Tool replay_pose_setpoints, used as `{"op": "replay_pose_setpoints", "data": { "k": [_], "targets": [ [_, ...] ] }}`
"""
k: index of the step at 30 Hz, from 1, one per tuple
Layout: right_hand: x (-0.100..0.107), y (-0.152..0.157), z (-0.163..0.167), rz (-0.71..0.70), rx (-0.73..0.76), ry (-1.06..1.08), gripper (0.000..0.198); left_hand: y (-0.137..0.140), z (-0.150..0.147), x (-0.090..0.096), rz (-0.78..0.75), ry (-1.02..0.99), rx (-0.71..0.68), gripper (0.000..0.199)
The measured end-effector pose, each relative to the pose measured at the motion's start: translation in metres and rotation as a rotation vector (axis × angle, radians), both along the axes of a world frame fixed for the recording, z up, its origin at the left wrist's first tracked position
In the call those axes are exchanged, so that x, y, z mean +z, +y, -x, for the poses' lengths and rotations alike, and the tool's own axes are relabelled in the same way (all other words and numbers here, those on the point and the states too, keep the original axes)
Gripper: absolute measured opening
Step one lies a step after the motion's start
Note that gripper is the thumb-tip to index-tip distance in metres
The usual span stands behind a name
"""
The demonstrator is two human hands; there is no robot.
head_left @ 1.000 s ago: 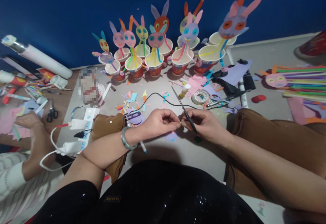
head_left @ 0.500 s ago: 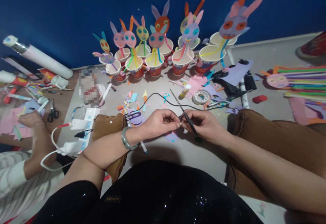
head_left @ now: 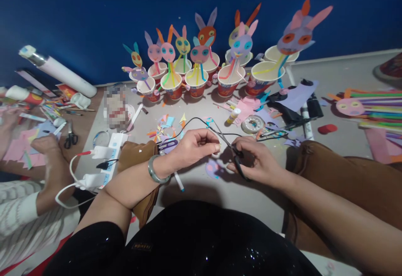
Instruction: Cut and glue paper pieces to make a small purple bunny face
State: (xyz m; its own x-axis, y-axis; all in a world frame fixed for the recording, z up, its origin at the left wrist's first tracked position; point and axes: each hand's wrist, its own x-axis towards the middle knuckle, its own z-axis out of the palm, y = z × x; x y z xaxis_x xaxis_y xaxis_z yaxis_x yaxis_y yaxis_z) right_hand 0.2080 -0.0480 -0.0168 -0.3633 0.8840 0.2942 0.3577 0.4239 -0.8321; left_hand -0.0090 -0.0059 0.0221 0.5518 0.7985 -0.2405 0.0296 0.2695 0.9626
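Note:
My right hand (head_left: 259, 161) is wrapped round the black handles of a pair of scissors (head_left: 237, 155), whose blades point up and to the left and stand slightly apart. Just left of the blades, my left hand (head_left: 199, 148) is closed in a pinch. Something small and pale shows at its fingertips, too small to name. Below the hands a round purple paper face (head_left: 214, 169) with pink and blue spots lies on the table. A black cable (head_left: 196, 119) runs behind both hands.
Behind stand several paper cups (head_left: 230, 81) with paper rabbit figures. Paper scraps (head_left: 166, 125), a glue stick (head_left: 233, 117), a tape roll (head_left: 253, 124) and a red cap (head_left: 327, 129) lie around. At left are a power strip (head_left: 109, 158) and another person's hand (head_left: 46, 144). Brown cushions (head_left: 342, 184) flank me.
My right hand has drawn slightly away from my left, and the scissors have gone from closed to parted blades. The whole view has shifted a little.

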Motion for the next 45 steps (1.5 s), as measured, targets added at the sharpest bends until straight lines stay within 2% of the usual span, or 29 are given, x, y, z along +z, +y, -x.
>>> {"op": "replay_pose_setpoints", "data": {
  "k": [4,10,23,35,45],
  "targets": [
    [0.0001,0.0012,-0.0026,-0.124,0.022,-0.081,0.044,0.002,0.0025,0.0056,-0.047,0.005,0.004,0.016],
    [-0.0028,0.0013,-0.0043,-0.198,0.054,-0.117,0.042,0.0045,0.0039,0.0048,-0.116,0.006,0.024,0.01],
    [-0.0031,0.0014,-0.0051,-0.191,0.043,-0.144,0.042,0.0068,0.0071,0.0022,-0.197,0.015,0.054,0.013],
    [-0.0032,0.002,-0.0046,-0.092,0.063,-0.108,0.044,0.0055,0.0067,0.0028,-0.178,0.03,0.037,0.016],
    [-0.0021,0.0031,-0.003,-0.081,0.059,-0.062,0.046,0.0049,0.0064,0.0045,-0.186,0.002,0.035,0.018]
  ]
}}
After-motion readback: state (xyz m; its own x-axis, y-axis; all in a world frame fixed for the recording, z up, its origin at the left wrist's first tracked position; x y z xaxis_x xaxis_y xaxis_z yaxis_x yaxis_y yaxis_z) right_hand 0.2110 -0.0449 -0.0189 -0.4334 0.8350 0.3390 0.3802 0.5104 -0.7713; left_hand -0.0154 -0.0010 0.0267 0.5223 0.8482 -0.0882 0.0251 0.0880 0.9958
